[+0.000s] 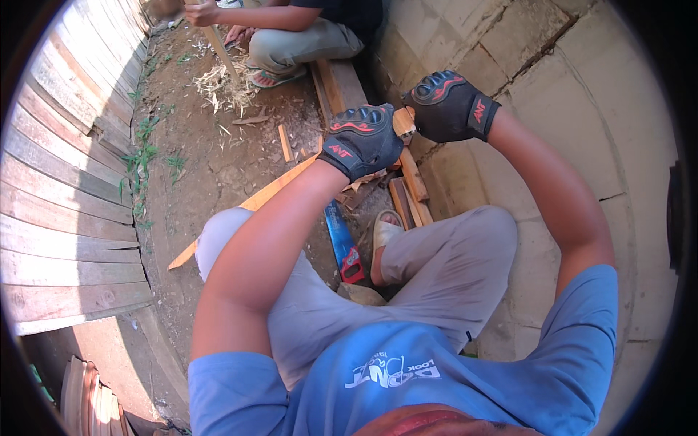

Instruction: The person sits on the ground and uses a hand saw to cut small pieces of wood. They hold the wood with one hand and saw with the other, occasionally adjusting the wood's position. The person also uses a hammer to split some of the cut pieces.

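Note:
Both of my hands wear black gloves with red trim, and they are raised close together ahead of me. A short light-brown wooden block [403, 122] shows between them, with a small greyish bit at its lower edge. My left hand [362, 142] is closed at the block's left side. From the right, my right hand [445, 107] is closed against its other side; the fingertips are mostly hidden. A long wooden strip [276, 184] slants beneath my left forearm; where its far end goes, I cannot tell.
A handsaw [343, 243] with a blue blade and red handle lies between my legs. Wood offcuts [411, 190] lie beside my foot. Ahead, another person [305, 43] sits holding a wooden stick [220, 52] over shavings [222, 87]. Left is a plank fence [69, 211]; right, a block wall [560, 116].

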Motion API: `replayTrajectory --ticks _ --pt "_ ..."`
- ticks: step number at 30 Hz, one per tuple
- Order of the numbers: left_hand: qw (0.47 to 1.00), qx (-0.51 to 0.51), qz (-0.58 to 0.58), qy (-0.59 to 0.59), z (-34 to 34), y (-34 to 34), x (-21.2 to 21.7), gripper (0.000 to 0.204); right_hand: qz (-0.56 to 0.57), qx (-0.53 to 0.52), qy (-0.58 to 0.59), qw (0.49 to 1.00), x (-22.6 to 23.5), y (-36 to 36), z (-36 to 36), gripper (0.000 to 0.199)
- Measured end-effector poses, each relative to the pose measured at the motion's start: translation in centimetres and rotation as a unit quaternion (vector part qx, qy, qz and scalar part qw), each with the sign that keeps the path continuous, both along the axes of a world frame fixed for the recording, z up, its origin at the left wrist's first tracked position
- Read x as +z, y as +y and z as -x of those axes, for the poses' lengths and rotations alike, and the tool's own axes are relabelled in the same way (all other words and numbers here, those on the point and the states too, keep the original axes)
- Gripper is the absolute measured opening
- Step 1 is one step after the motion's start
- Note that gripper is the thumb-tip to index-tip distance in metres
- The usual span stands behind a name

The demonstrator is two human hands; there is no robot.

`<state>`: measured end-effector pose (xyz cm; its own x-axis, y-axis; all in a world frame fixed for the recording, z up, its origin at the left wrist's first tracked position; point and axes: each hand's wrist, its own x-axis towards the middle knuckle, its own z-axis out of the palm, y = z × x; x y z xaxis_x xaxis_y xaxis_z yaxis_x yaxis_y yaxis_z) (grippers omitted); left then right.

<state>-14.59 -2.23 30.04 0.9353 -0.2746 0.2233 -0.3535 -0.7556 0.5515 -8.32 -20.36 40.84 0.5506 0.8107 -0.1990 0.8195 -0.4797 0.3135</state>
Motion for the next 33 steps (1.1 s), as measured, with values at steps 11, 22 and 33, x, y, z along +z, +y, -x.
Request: replayTrajectory --ticks 11,22,33 --pt "0.997 -0.065 0.040 0.028 0.6 0.3 0.9 0.046 -0.054 -0.280 0.386 0.877 3.8 0.2 0.1 0.060" --pt "0.958 -0.128 0.062 0.249 -2.3 3.3 3.9 0.073 -0.699 -0.190 0.291 0.625 -10.0 -7.2 -1.1 0.046" --pt "0.965 -0.073 -0.006 0.251 -2.6 0.6 1.7 0.098 -0.580 -0.255 0.375 0.677 -10.7 -7.0 0.2 0.034"
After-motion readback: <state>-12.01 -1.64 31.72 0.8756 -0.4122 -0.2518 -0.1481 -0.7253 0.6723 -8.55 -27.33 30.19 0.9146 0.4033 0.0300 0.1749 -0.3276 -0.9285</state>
